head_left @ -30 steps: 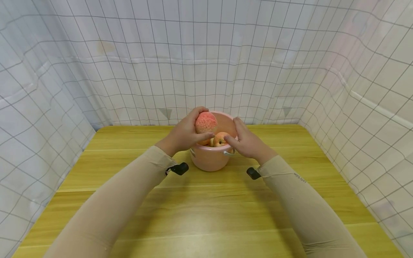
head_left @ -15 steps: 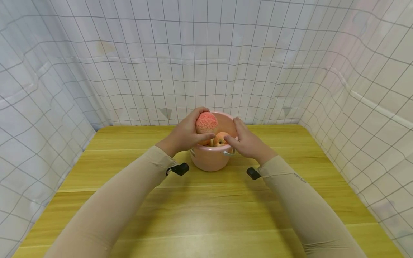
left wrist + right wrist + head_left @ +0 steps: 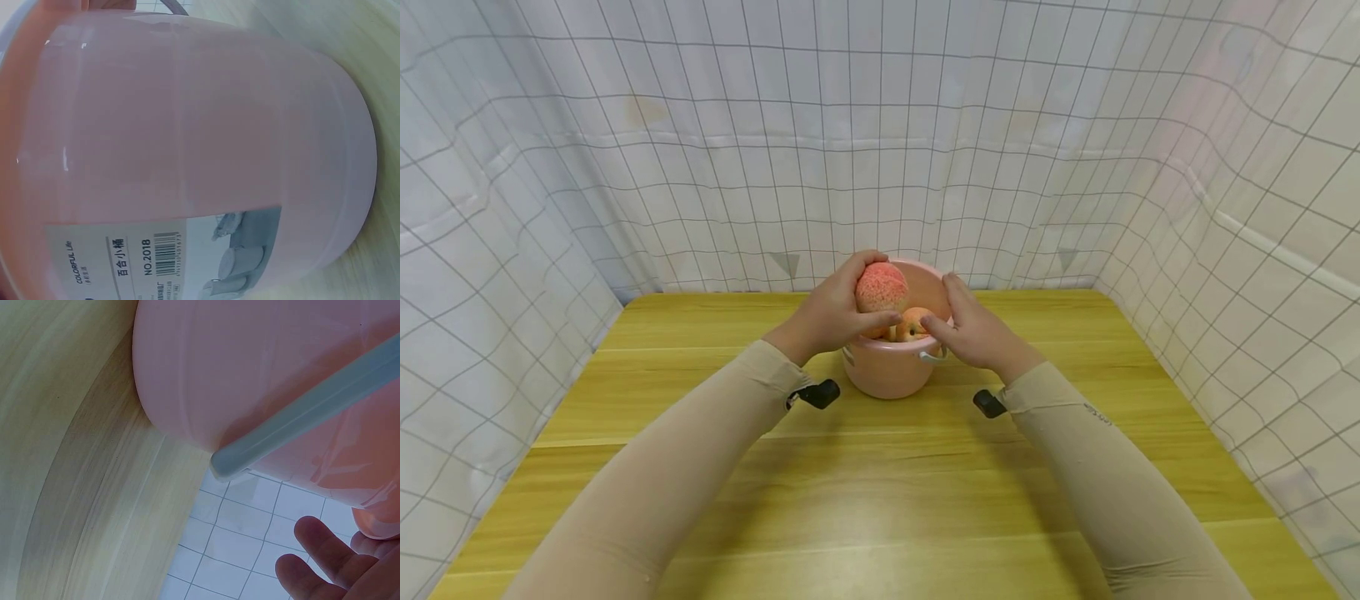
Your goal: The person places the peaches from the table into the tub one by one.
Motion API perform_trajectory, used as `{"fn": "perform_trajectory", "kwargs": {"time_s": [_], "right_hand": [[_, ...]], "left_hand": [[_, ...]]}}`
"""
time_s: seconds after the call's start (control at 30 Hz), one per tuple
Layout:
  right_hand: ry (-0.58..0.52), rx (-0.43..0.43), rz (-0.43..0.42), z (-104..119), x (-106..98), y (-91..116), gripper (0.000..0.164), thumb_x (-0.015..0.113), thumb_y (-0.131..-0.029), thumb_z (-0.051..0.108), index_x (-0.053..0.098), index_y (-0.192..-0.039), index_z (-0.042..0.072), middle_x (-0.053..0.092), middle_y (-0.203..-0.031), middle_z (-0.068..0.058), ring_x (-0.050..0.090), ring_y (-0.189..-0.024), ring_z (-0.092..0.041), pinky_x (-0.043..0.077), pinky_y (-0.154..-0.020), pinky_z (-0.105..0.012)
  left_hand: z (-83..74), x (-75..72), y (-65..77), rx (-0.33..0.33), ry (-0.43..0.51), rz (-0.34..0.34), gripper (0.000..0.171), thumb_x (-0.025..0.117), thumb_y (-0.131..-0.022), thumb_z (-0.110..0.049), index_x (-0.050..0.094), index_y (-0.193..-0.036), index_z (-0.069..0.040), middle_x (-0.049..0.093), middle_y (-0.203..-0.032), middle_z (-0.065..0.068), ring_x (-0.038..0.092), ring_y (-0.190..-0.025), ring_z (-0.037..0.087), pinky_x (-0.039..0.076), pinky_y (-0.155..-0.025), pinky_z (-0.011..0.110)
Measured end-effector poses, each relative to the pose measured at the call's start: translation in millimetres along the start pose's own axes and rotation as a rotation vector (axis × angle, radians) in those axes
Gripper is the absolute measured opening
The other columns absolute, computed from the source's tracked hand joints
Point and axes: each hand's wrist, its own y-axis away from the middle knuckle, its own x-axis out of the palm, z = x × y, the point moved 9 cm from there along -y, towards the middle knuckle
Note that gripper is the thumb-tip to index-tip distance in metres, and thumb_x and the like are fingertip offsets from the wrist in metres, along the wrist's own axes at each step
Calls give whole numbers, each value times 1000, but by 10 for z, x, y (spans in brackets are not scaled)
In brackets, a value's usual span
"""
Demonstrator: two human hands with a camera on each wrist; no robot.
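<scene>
In the head view a pink bucket (image 3: 891,371) stands upright near the table's far edge. My left hand (image 3: 829,310) holds a red and yellow speckled peach (image 3: 881,286) at the left side of the bucket's mouth, thumb in front and fingers behind. Another round yellow-orange fruit (image 3: 912,325) with a dark hollow lies inside; more fruit shows partly beneath the peach. My right hand (image 3: 981,329) grips the bucket's right rim, its thumb reaching over the inside. In the right wrist view some of its fingers (image 3: 328,550) extend free beside the rim.
A grey-blue handle (image 3: 306,409) hangs along the bucket's side. The left wrist view shows a printed label (image 3: 162,262) on the bucket. Grid-patterned white curtains (image 3: 880,167) enclose the back and sides of the wooden table (image 3: 880,500).
The left hand and the peach have shifted very slightly to the right. The right hand and the bucket have stayed in place.
</scene>
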Motion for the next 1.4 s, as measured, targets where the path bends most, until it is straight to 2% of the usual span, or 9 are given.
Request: {"fn": "perform_trajectory", "kwargs": {"time_s": [0.13, 0.3, 0.4, 0.53, 0.67, 0.77, 0.9, 1.23, 1.4], "right_hand": [[14, 34, 20, -28, 13, 19, 91, 49, -108, 51, -1, -169, 6, 9, -175, -21, 26, -159, -38, 29, -127, -59], [-8, -27, -9, 23, -3, -3, 73, 52, -107, 47, 24, -160, 5, 40, -152, -19, 52, -134, -35, 44, -116, -58], [-10, -46, -20, 35, -10, -6, 65, 54, -107, 45, 30, -154, 6, 45, -142, -16, 56, -124, -33, 48, -110, -57], [-9, -34, -26, 29, -15, 2, 68, 54, -107, 46, 27, -157, 7, 43, -146, -15, 55, -128, -32, 47, -112, -57], [-5, -15, -16, 26, -12, 7, 76, 53, -108, 49, 21, -162, 7, 39, -154, -18, 51, -137, -34, 43, -118, -58], [6, 25, 7, 2, -3, 25, 88, 51, -108, 52, 7, -169, 6, 22, -171, -21, 38, -153, -38, 34, -125, -58], [13, 73, 36, -28, 10, 50, 98, 48, -108, 56, -11, -169, 8, -7, -177, -16, 11, -164, -37, 21, -130, -58], [22, 88, 44, -26, 11, 51, 98, 48, -107, 57, -10, -169, 7, -8, -177, -16, 6, -164, -37, 17, -132, -57], [22, 89, 42, -25, 13, 53, 99, 48, -107, 58, -10, -169, 6, -7, -177, -17, 7, -164, -37, 18, -132, -56]], "left_hand": [[26, -13, 11, -24, 1, -7, 81, 83, -93, -36, 38, -157, -13, 47, -158, 11, 53, -144, 33, 48, -115, 56], [16, -52, 19, -21, 18, -26, 79, 83, -93, -35, 39, -157, -16, 42, -164, 8, 39, -155, 34, 38, -121, 62], [15, -66, 25, -15, 22, -25, 78, 83, -94, -34, 40, -156, -16, 42, -164, 9, 39, -155, 35, 37, -122, 62], [24, -79, 31, -14, 4, -24, 78, 82, -94, -34, 40, -156, -14, 43, -163, 11, 39, -155, 36, 37, -123, 60], [30, -106, 48, -16, -29, -28, 79, 82, -94, -35, 40, -157, -13, 43, -163, 12, 38, -155, 37, 37, -123, 60], [39, -141, 66, -17, -72, -36, 79, 80, -95, -37, 40, -158, -14, 44, -163, 10, 39, -155, 35, 37, -123, 59], [59, -202, 91, -12, -125, -46, 81, 78, -96, -41, 39, -160, -12, 44, -164, 10, 40, -154, 32, 37, -124, 56], [138, -352, 197, -44, -177, -37, 82, 73, -98, -46, 34, -164, -16, 38, -168, 8, 41, -152, 35, 39, -121, 60], [180, -407, 254, -48, -250, -24, 82, 72, -100, -43, 32, -165, -15, 32, -172, 10, 29, -160, 34, 31, -125, 62]]}}
